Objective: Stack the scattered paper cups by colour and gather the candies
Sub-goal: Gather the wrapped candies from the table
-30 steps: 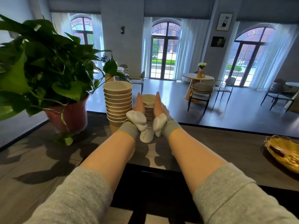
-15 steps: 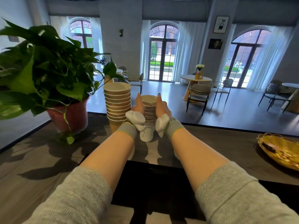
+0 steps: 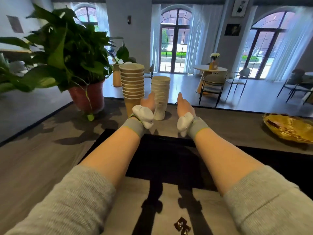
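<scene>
Moved right hand off white stack, released, fingers straight; left hand flat against it, unclenched, beside brown stack.

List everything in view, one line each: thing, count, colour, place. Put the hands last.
brown cup stack: one, brown, on the counter beside the plant
white cup stack: one, white, right of the brown cup stack
candy: at least one, dark wrapper, near edge of the counter
basket: one, gold, right end of the counter
plant: one, green in a red pot, left end of the counter
counter: one, grey
round table: one, pale, back of the room
left hand: open, at the white cup stack's left side
right hand: open, apart from that stack, to its right
</scene>
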Demonstrator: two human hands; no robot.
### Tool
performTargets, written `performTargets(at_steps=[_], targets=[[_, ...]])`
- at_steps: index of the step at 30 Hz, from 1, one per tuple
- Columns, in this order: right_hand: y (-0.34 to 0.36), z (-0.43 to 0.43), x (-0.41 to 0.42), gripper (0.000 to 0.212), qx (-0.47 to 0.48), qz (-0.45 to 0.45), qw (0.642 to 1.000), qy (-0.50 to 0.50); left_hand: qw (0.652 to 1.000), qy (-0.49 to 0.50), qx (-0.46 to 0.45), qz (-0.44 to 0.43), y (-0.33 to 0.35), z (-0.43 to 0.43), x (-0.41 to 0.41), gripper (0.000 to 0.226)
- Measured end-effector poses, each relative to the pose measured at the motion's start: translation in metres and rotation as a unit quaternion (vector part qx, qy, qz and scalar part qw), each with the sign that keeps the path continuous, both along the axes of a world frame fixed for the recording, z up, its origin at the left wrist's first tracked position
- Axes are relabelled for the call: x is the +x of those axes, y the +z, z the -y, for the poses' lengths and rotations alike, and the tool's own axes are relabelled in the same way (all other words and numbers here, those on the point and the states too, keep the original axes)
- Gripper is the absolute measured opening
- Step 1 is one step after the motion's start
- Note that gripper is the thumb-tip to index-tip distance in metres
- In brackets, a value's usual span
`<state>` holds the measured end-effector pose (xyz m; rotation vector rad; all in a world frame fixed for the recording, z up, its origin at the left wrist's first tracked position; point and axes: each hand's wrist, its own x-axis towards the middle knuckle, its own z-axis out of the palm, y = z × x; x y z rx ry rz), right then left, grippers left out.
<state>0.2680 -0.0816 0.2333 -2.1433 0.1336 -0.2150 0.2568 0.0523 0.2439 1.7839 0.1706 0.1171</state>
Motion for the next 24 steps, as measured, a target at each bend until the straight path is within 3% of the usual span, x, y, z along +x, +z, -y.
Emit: performTargets(at_steps=[4,7,17,24], targets=[[-0.038,0.004,-0.049,0.045,0.001,0.042,0.999,-0.033,0.996,0.068,0.047,0.023,-0.039,-0.002,-0.036,0.034],[-0.084,0.012,-0.086,0.039,0.017,0.063,0.997,-0.042,0.993,0.106,0.044,0.02,-0.077,-0.008,-0.064,0.036],[-0.217,0.033,-0.163,0.043,-0.069,-0.115,0.991,-0.011,0.985,0.07,0.053,-0.148,-0.215,-0.024,-0.136,0.032],[-0.278,0.056,-0.208,0.041,-0.152,-0.189,0.97,0.018,0.951,0.019,0.156,-0.267,-0.284,-0.022,-0.18,0.034]])
